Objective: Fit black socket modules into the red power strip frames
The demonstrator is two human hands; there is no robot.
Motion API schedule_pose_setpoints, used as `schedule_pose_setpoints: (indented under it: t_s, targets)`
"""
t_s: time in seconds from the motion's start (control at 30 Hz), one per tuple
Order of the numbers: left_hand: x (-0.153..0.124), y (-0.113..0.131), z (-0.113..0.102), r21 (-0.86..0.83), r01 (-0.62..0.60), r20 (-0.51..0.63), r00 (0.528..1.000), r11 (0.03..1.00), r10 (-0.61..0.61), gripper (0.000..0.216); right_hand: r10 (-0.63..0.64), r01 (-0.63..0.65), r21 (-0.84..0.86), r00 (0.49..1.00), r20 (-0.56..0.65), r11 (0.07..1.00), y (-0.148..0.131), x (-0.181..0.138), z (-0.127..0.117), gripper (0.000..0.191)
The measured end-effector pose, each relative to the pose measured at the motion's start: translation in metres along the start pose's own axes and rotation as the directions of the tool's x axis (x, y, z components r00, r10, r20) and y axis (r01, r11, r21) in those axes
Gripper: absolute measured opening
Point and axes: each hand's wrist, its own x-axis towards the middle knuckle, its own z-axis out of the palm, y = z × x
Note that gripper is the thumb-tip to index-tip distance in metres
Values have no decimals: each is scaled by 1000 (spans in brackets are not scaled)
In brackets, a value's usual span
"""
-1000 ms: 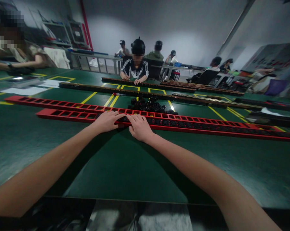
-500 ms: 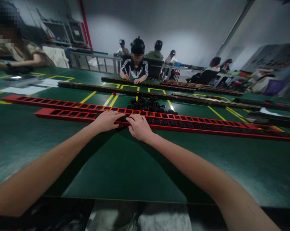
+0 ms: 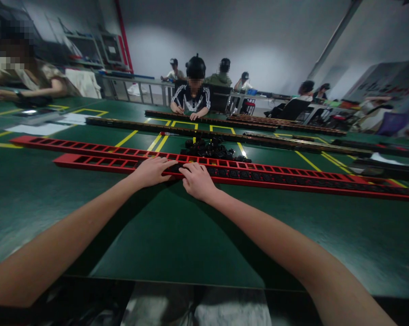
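A long red slotted strip [image 3: 89, 162] lies across the table in front of me, its right part filled with black square pieces [image 3: 244, 175]. My left hand [image 3: 153, 171] rests over this strip, fingers stretched out and thumb apart on the near side. Close by on its right, my right hand [image 3: 198, 180] lies on the same strip with its fingers slightly bent and spread. Between the two hands a dark piece [image 3: 173, 168] shows in the strip, near the fingertips of both. My palms hide part of the strip's slots.
Behind it lies a second red slotted strip [image 3: 62, 146]. A heap of black parts [image 3: 209, 148] sits just beyond. Long dark bars [image 3: 130, 124] and white papers [image 3: 38, 129] are farther back on the green table [image 3: 177, 244]. A co-worker [image 3: 192, 97] sits opposite.
The view has shifted slightly, so the scene sits a little farther right and lower. Both hands stay at the same place on the strip.
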Motion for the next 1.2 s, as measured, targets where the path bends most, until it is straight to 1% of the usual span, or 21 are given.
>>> schedule_pose_setpoints:
  t_s: [0.17, 0.27, 0.4, 0.47, 0.57, 0.7, 0.83, 0.97, 1.07, 1.2]
  targets:
    - [1, -1, 2, -22, -16, -10, 1000, 1000, 16, 65, -2, 2, -2, 1000, -4, 1000, 1, 0, 1, 43]
    - [0, -5, 1, -33, -27, -9, 1000, 999, 27, 69, -11, 11, -3, 1000, -10, 1000, 1, 0, 1, 43]
    - [-4, -19, -3, -31, 40, 19, 999, 999, -39, 75, -6, 6, -2, 1000, -12, 1000, 0, 0, 1, 42]
    - [-5, -26, -4, -51, 76, 35, 997, 996, -74, 70, -8, 8, 5, 1000, -15, 1000, 0, 0, 1, 42]
    - [-7, -28, -4, -61, 70, 31, 997, 996, -68, 59, -12, 12, 16, 999, -37, 1000, 0, 0, 2, 44]
    - [-7, -14, -4, -45, 43, 14, 999, 998, -43, 49, -55, 56, 16, 996, -63, 998, -1, 0, 2, 45]
    - [-4, 8, -2, -63, -3, -18, 1000, 998, 2, 48, -91, 91, -3, 995, -30, 996, -4, 1, -1, 41]
    - [-1, 21, 2, -47, -46, -56, 998, 998, 43, 55, -67, 67, 10, 998, -4, 998, -4, 1, -3, 36]
    - [-1, 24, 2, -7, -46, -34, 998, 999, 46, 60, -51, 52, 34, 999, -19, 998, -3, 1, -2, 38]
    - [-3, 28, -1, 28, -39, -15, 999, 999, 39, 59, -8, 8, 37, 1000, -15, 999, -2, 1, -1, 31]
